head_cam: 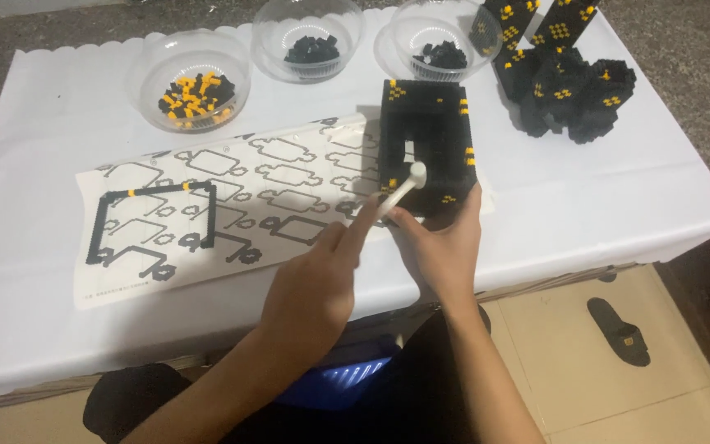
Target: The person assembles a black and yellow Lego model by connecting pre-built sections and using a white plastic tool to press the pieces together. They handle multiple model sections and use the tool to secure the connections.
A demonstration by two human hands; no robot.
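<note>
Far left of the white table cover [59,271], and a long instruction sheet [232,205] lies flat, running from the left half toward the middle. On its left end sits a thin black brick outline [154,218] with a few yellow dots, a flat frame laid right over the printed shapes.

Along the far edge, three clear bowls in a row. The leftmost bowl [195,82] holds mixed black and yellow bricks, the middle bowl [310,37] holds black ones, and the third bowl [441,41] holds black ones too.

Moving in toward the near edge, here is the left hand [314,284], fingers curled, thumb and forefinger pinched together on the near end of a small white tool [400,191]. The tool slants up and away, its rounded head lying against the black block frame [429,144].

That frame is the main piece: a tall, hollow, rectangular build in black with yellow specks, standing on the right end of the sheet, close to the middle of the tabletop.

The right hand [445,247] sits just beside the left, cupped against the frame's near right corner, fingers pressed to its side wall, thumb tucked near the tool. It grips the build rather than closing on itself.

Far right corner now: a cluster of finished black sections [560,78] with yellow patches, piled together, well apart from the hands.

Off the table, on the tiled floor [569,370] at right, a dark slipper [618,329].
</note>
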